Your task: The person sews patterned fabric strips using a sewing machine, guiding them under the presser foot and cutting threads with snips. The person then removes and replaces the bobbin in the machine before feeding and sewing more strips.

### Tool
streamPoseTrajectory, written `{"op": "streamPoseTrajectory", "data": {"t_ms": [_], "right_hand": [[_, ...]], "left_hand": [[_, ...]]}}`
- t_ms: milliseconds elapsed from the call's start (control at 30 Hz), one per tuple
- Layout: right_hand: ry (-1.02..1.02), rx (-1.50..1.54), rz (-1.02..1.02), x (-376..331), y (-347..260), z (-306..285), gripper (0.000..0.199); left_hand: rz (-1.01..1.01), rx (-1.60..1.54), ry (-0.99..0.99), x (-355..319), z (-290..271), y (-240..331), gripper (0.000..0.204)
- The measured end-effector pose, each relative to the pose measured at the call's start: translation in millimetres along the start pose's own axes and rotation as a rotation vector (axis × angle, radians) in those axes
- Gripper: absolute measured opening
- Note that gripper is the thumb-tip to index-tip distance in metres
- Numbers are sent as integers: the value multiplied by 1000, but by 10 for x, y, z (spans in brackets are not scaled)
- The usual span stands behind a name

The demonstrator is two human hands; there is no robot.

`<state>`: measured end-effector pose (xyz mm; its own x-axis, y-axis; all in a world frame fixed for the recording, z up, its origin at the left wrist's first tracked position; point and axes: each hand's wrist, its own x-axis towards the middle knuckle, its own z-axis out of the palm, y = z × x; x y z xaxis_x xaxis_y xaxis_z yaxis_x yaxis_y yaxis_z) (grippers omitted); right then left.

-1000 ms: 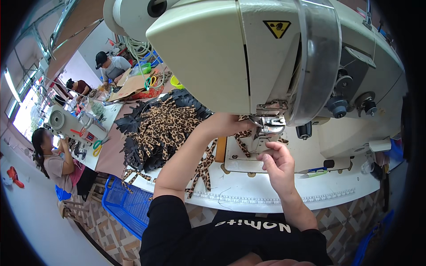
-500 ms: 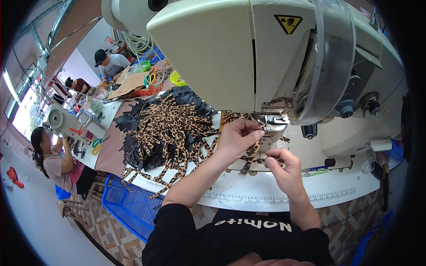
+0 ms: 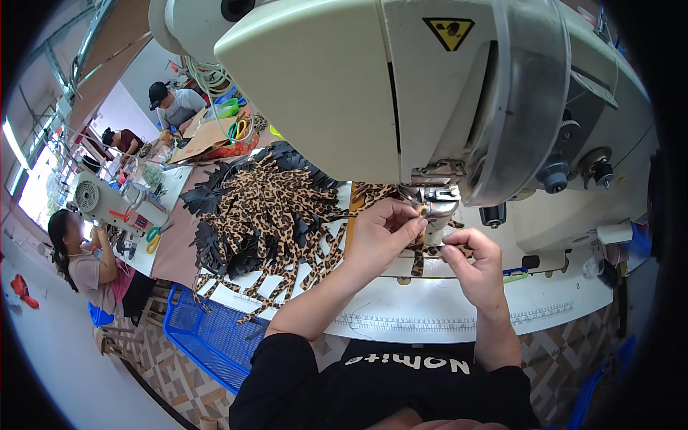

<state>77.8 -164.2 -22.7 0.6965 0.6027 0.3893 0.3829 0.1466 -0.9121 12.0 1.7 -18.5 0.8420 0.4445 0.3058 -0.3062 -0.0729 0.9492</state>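
In front of me stands a cream sewing machine (image 3: 308, 93), its metal presser foot (image 3: 433, 197) just beyond my fingers. My left hand (image 3: 387, 233) has thumb and forefinger pinched together on a leopard-print fabric strip (image 3: 418, 261) right by the foot. One end of the strip hangs down below the fingertips. To the right, slightly nearer me, my right hand (image 3: 476, 261) is closed with thumb and fingers on a leopard-print piece running sideways; whether it is the same strip is unclear. A big heap of leopard-print strips (image 3: 272, 193) lies left of the machine, with black leaf-like pieces (image 3: 211, 247) around it.
A measuring tape (image 3: 430, 322) runs along the white table's front edge. A green-and-blue-handled tool (image 3: 514, 274) lies beyond my right hand. Below the heap is a blue plastic basket (image 3: 208, 340). At left a person (image 3: 100, 258) sits at another machine; two people work farther back.
My right hand has moved slightly right and up, drawing its leopard-print piece sideways. My left hand keeps its pinch near the foot. The hanging strip end has swung right. The view shifted a little.
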Motion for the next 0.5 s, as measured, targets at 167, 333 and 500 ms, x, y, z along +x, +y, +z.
{"op": "streamPoseTrajectory", "data": {"t_ms": [167,333,500], "right_hand": [[47,25,-8,115,-18,-37,7],[55,-20,-37,261,57,-62,10],[254,-15,-44,356,165,-38,6]], "left_hand": [[98,244,-31,-14,-12,99,14],[143,287,7,-8,21,111,11],[551,637,86,69,-38,116,12]]}}
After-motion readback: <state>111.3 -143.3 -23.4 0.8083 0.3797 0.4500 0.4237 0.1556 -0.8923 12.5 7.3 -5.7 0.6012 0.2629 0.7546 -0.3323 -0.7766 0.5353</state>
